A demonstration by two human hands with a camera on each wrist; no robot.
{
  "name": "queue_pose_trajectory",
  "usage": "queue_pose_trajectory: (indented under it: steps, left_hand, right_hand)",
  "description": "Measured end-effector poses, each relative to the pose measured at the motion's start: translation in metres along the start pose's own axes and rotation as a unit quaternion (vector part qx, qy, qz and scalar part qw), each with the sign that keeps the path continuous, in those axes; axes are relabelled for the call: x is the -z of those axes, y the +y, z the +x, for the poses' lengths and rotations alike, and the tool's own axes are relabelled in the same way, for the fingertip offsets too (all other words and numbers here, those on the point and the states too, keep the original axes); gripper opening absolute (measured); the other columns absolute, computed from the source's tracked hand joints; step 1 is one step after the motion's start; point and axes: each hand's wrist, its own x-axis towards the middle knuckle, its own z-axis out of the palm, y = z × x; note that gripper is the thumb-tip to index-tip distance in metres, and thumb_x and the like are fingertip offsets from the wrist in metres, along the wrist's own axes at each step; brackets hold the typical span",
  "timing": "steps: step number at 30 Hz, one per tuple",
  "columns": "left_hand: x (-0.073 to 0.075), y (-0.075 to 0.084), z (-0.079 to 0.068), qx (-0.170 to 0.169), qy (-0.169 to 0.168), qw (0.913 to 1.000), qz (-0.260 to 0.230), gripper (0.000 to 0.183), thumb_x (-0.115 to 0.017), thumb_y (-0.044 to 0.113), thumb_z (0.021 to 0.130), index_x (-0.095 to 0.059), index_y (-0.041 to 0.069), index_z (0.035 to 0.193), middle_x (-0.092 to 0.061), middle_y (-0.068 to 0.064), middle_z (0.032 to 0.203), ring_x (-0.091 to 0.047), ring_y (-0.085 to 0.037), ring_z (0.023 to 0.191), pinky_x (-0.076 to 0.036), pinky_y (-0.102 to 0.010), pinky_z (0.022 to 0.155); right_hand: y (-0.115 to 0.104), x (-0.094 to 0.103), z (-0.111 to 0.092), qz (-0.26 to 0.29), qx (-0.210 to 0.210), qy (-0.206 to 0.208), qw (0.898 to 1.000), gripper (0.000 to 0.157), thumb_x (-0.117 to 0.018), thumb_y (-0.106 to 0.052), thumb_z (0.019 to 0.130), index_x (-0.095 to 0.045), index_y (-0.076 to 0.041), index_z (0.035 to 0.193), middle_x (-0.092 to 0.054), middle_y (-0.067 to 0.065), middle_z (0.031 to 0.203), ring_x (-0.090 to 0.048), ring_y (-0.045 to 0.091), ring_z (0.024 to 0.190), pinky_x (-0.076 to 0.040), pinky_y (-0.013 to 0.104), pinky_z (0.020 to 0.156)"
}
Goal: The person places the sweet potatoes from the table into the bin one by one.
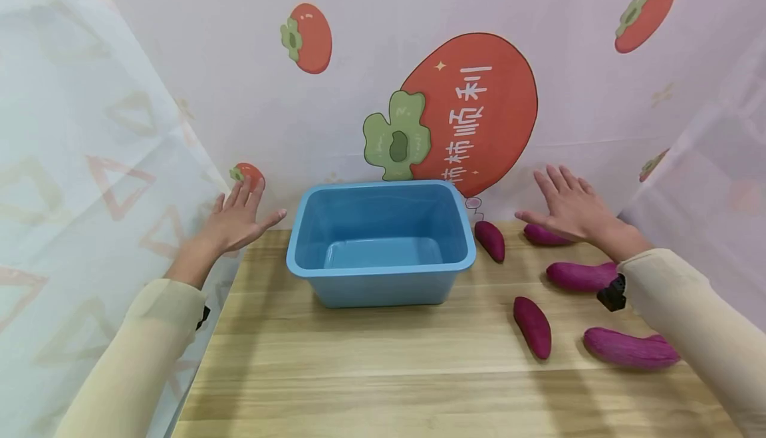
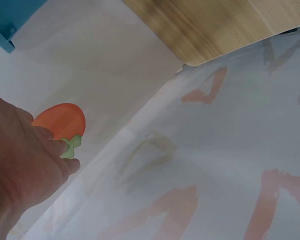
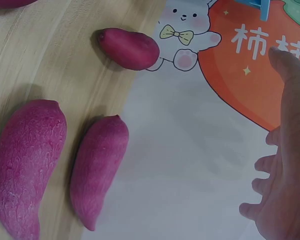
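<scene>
A blue plastic basin (image 1: 383, 285) stands upright at the back middle of the wooden table, its inside bare. To its left my left hand (image 1: 236, 222) is raised with fingers spread, holding nothing. On the other side my right hand (image 1: 568, 205) is lifted above the purple sweet potatoes, its fingers straight and thumb out. Several sweet potatoes lie on the right half: a small one (image 1: 491, 241) beside the basin, a dark one (image 1: 532, 328) nearer the front, and longer ones (image 1: 630, 348) further right. In the right wrist view, a sweet potato (image 3: 99, 172) lies near the table's back edge.
A white cloth with printed persimmons (image 1: 479, 112) hangs right behind the table (image 1: 359, 371). Cloth side walls (image 1: 78, 125) close in the left and right. A dark wrist strap piece (image 1: 613, 293) sits at the right sleeve.
</scene>
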Motion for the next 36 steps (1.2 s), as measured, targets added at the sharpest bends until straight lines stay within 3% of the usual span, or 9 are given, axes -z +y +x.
queue_pose_trajectory:
  steps: [20,36]
  left_hand:
    - [-0.003,0.001,0.002,-0.013,0.005,0.9999,-0.002,0.105,-0.033,0.076,0.103,0.009,0.007,0.169,0.017,-0.022,0.174,0.015,-0.044,0.161,0.009,-0.072,0.124]
    - [0.001,0.018,-0.005,-0.04,0.011,0.9991,0.005,0.101,-0.034,0.073,0.105,0.003,0.006,0.17,0.01,-0.022,0.176,0.009,-0.043,0.162,0.003,-0.07,0.126]
  right_hand:
    - [0.005,-0.006,-0.001,0.003,0.003,0.015,1.0,0.106,-0.056,-0.068,0.099,-0.014,0.0,0.168,-0.011,0.038,0.17,-0.009,0.059,0.156,-0.011,0.077,0.121]
    - [0.006,-0.009,-0.008,-0.002,0.008,0.02,1.0,0.105,-0.058,-0.067,0.099,-0.016,0.0,0.168,-0.015,0.037,0.169,-0.012,0.058,0.156,-0.015,0.076,0.121]
